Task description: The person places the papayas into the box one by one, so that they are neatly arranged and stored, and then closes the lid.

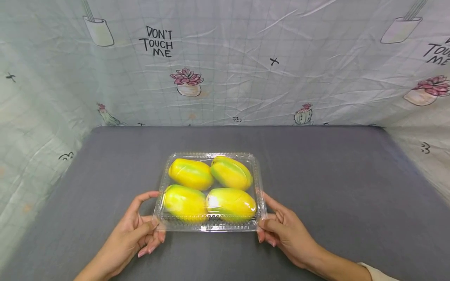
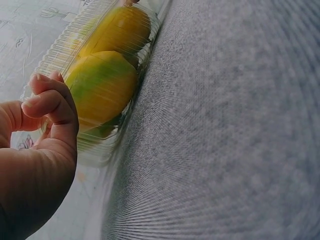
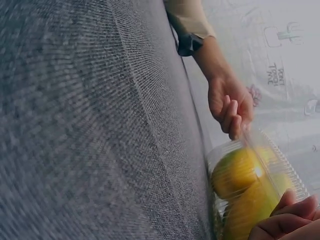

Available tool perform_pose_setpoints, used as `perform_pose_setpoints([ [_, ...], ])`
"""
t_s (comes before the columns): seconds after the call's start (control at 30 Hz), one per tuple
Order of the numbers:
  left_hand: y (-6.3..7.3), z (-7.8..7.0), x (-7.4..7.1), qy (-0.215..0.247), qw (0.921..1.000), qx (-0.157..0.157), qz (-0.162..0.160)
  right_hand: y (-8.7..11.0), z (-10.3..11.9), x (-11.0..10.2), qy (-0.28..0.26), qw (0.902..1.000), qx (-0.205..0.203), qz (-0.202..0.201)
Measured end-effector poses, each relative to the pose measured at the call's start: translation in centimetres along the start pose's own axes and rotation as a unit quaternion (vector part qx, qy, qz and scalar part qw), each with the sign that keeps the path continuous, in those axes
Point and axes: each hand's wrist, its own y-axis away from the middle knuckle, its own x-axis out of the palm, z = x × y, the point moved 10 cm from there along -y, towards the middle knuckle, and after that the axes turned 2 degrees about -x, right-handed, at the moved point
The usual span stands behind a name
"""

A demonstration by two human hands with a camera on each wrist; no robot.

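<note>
A clear plastic clamshell box with a ridged rim is in the middle of the head view. Several yellow-green fruits that look like mangoes lie inside it in two rows. At the near left corner my left hand pinches the rim between thumb and fingers, its index finger along the side. My right hand grips the near right corner the same way. In the left wrist view the mangoes show through the box wall. Whether the box's base touches the table cannot be told.
The grey cloth-covered table spreads out around the box. A pale printed curtain with potted plants and lettering hangs behind the table and along both sides. A light sleeve shows at the right forearm.
</note>
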Motion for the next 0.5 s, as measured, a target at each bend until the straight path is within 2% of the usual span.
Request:
perform_pose_setpoints([
  [0.13,-0.05,-0.17,0.02,-0.001,1.0000,0.005,-0.006,0.04,0.10,0.04,0.015,0.9999,0.004,-0.004],
  [0.3,-0.12,-0.14,-0.01,0.009,0.9999,0.006,-0.002,-0.02,0.52,0.05,0.068,0.9977,0.004,0.004],
  [0.5,-0.24,0.06,-0.26,0.005,0.9999,0.004,-0.009,-0.06,0.81,0.10,0.074,0.9970,0.003,0.025],
])
